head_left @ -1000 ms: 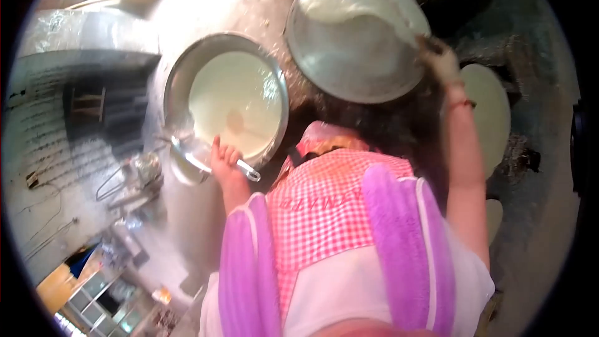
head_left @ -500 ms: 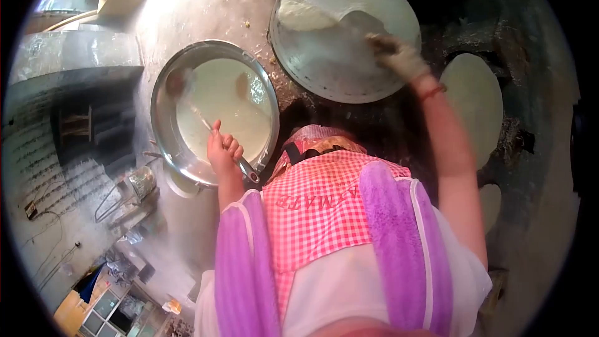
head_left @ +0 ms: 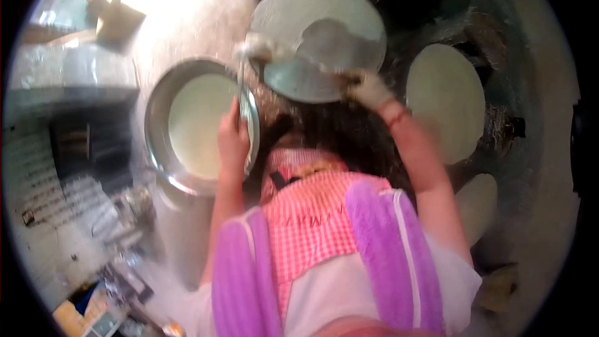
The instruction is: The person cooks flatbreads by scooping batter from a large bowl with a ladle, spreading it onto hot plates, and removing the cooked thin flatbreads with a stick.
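"Silvery ladle (head_left: 242,76), where is it?"
"In the left hand (head_left: 234,139), whose grip is closed round the handle, over the right side of the bowl (head_left: 158,118); its blurred head is by the round pan (head_left: 299,86)."
"And the right hand (head_left: 368,90)?"
"At the pan's near edge, grip too blurred to tell open from closed."
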Tool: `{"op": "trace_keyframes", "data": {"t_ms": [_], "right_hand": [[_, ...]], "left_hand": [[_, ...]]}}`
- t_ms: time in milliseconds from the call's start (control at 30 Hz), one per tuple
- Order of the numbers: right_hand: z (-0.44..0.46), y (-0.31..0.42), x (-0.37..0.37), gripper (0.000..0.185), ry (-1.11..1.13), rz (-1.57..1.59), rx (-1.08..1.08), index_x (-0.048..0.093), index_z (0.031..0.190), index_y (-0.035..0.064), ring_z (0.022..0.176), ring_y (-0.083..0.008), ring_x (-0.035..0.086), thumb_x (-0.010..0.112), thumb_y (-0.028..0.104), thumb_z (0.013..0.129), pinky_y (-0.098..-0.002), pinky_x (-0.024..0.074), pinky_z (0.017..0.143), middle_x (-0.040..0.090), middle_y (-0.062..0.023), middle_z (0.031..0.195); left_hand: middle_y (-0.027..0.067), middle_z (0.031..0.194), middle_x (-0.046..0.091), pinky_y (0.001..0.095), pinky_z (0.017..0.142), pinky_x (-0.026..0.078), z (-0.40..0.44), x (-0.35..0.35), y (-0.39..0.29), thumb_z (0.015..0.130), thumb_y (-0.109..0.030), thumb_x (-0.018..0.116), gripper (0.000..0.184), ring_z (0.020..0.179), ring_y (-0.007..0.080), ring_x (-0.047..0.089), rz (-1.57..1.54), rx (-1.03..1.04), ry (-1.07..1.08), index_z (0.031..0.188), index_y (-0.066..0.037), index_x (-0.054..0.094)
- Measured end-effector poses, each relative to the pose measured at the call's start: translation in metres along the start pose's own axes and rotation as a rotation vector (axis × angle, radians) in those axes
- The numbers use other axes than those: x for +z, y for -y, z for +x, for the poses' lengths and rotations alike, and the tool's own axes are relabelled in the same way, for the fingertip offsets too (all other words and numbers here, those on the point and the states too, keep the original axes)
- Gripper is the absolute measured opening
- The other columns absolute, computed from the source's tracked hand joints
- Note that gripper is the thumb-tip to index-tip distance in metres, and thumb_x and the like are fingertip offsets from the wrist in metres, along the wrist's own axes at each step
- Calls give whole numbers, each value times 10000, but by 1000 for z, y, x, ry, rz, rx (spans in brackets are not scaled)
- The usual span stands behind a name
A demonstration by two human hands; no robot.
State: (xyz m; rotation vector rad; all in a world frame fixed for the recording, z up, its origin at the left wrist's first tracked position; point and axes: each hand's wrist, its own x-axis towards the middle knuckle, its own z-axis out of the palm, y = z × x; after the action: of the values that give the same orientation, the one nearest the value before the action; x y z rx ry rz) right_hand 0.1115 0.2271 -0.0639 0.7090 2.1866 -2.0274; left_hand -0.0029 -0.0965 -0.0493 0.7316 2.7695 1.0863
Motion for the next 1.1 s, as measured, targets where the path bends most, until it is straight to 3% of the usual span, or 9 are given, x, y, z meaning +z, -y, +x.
{"op": "trace_keyframes", "data": {"t_ms": [67,167,233,367,400,500,600,767,1100], "right_hand": [[-42,-7,-5,194,-24,-19,37,717,1054,178,508,-43,489,615,253,907,-242,419,476,599,42,660],[-115,-50,-6,537,-111,-48,70,609,1225,81,1114,-139,586,720,-1,706,-279,443,977,639,-49,1206],[-155,-91,10,672,-220,-412,41,553,1299,79,1133,-169,575,763,45,661,-283,443,971,614,-85,1242],[-159,-268,77,426,-571,196,338,625,1101,37,818,-159,642,780,99,709,-320,516,761,683,-79,922],[-156,-198,101,349,-658,300,359,618,1067,39,782,-158,645,752,75,746,-308,526,706,672,-73,877],[-107,-120,144,259,-655,799,-2,538,1103,20,666,-191,651,631,45,862,-291,552,575,649,-82,852],[-53,-43,169,194,-362,649,-1,594,1044,37,649,-121,603,614,133,877,-251,507,600,633,-33,815],[74,-75,242,215,-330,635,26,606,1041,76,494,-82,514,586,258,930,-217,387,423,605,6,706],[-86,-98,176,193,-443,860,408,624,929,89,401,-119,465,583,277,910,-254,351,350,562,-23,608]], "left_hand": [[222,1008,601,423,817,461,-31,1,12,834,6,556,523,927,366,588,-49,80,-25,1347,-76,491],[193,934,599,408,789,464,-73,-7,21,829,8,549,524,867,338,591,-160,32,142,1343,-79,498],[177,900,591,386,782,467,-78,-11,10,822,14,551,532,836,320,590,-171,-16,279,1342,-90,503],[133,785,522,334,671,454,-43,11,19,819,-5,617,529,720,237,551,-284,243,370,1330,-103,519],[97,767,510,303,621,445,-35,22,32,837,-13,616,512,675,189,538,-310,284,398,1332,-104,520],[-32,744,472,168,437,287,-32,-16,-1,917,-4,537,464,529,30,402,-1132,-312,460,1371,-73,471],[-40,633,375,192,391,240,-40,-61,9,989,-191,449,422,457,46,311,-1330,-163,332,1362,5,415],[-68,608,237,191,371,194,-55,-103,73,1008,-262,422,390,446,26,213,-1316,-570,54,1295,0,461],[-66,640,241,198,376,211,-140,-126,172,999,-234,437,352,476,40,222,-1249,-935,-226,1278,-25,484]]}}
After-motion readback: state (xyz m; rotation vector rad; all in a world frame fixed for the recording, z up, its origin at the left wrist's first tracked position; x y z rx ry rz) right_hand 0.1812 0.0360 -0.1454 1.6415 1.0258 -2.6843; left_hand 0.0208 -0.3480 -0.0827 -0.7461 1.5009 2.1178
